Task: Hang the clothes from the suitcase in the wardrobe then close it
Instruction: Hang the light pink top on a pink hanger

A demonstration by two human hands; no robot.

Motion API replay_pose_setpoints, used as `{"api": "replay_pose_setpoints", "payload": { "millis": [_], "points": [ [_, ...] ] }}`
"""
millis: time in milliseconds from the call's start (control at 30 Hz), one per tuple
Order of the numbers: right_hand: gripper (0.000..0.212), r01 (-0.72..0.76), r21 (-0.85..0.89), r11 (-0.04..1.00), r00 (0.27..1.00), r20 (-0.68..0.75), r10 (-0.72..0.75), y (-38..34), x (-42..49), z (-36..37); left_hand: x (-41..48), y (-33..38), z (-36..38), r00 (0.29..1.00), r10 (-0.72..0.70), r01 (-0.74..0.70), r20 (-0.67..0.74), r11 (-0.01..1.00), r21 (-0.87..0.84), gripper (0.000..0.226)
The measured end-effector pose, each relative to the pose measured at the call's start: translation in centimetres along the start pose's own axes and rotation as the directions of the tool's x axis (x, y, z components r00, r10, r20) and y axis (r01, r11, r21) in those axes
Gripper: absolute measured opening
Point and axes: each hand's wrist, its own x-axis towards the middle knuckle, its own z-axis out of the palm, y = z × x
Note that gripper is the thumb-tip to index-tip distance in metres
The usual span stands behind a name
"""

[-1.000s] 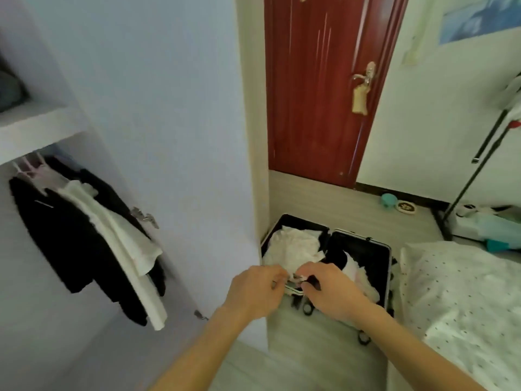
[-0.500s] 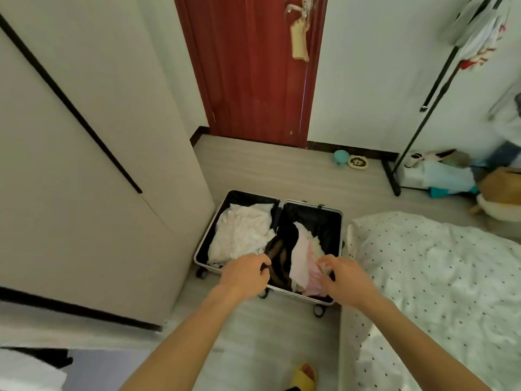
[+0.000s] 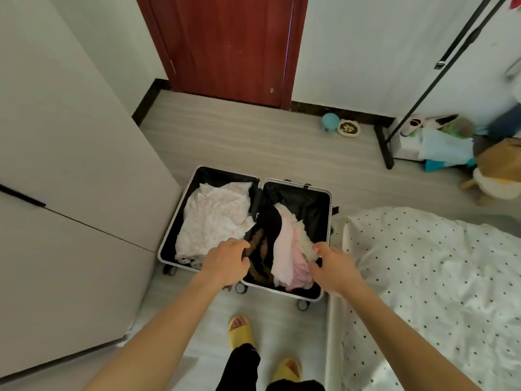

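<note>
**Hands parted over the open suitcase**

Since a second ago my view has swung off the hanging clothes and down to the floor [image 3: 253, 142], and the hands, which were together then, are now apart over the suitcase [image 3: 324, 221]. Over the last half second they have hardly shifted, but the view has dipped enough to bring the yellow slippers [image 3: 239, 328] in at the bottom.

I see the suitcase lying open on the floor, both halves flat. It sits between the wardrobe [image 3: 70, 170] on the left and the bed [image 3: 437, 277] on the right. From here I cannot tell whether the wardrobe is open.

The far-left half holds a white floral garment [image 3: 214, 218]. The other half holds a dark garment [image 3: 265, 238], a pink garment [image 3: 284, 255] and a cream garment [image 3: 303, 241], heaped together.

My left hand [image 3: 225, 263] is at the seam between the halves, its fingers curled down onto the dark garment, with a ring on one finger. My right hand [image 3: 332, 266] is at the near right corner, its fingers curled into the cream garment.

Behind the case I see the red door [image 3: 231, 43], a teal bowl [image 3: 330, 121] by the skirting, and a black clothes rack [image 3: 423, 94] leaning across the right.
</note>
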Motion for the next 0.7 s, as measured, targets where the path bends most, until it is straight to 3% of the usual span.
{"api": "replay_pose_setpoints", "payload": {
  "millis": [267,400,567,700],
  "points": [
    [0.052,-0.166,0.136,0.977,0.985,0.062,0.159,3.6,16.9,7.6,16.5,-4.8,8.0,0.999,-0.031,0.03,0.015,0.998,0.062,0.05],
    [0.062,-0.243,0.197,0.95,0.965,0.15,0.216,6.8,27.1,15.5,25.2,-9.1,17.8,0.988,-0.144,0.141,0.05,0.988,0.061,0.059],
    [0.085,-0.358,0.335,0.872,0.934,0.127,0.335,10.7,37.5,25.4,33.4,-13.9,29.0,0.981,-0.169,0.16,0.1,0.983,0.09,0.069],
    [0.086,-0.459,0.436,0.774,0.888,0.2,0.414,13.0,43.1,33.8,36.7,-17.1,37.7,0.96,-0.227,0.217,0.162,0.973,0.078,0.083]
  ]
}}
